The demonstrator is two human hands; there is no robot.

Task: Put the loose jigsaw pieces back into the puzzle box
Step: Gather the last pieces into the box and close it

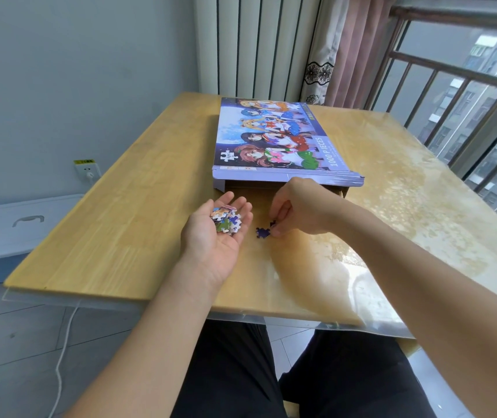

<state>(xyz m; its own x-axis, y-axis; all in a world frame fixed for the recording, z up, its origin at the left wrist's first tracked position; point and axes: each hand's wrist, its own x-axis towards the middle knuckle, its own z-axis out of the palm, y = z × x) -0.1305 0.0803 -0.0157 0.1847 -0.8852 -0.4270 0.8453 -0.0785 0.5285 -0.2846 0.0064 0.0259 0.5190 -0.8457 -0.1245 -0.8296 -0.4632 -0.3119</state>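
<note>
My left hand (214,233) palm up, fingers relaxed, carrying heap of jigsaw pieces (225,220). My right hand (297,206) pinching dark purple piece (272,223); second purple piece (262,232) on table (114,236) just left of fingertips. Puzzle box (274,140) just beyond both hands.

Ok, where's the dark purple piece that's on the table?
In the head view, the purple piece lies on the table between both hands, at the right hand's fingertips.

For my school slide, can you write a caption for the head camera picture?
Left hand cups jigsaw pieces; right hand pinches a purple piece beside the puzzle box.
</note>
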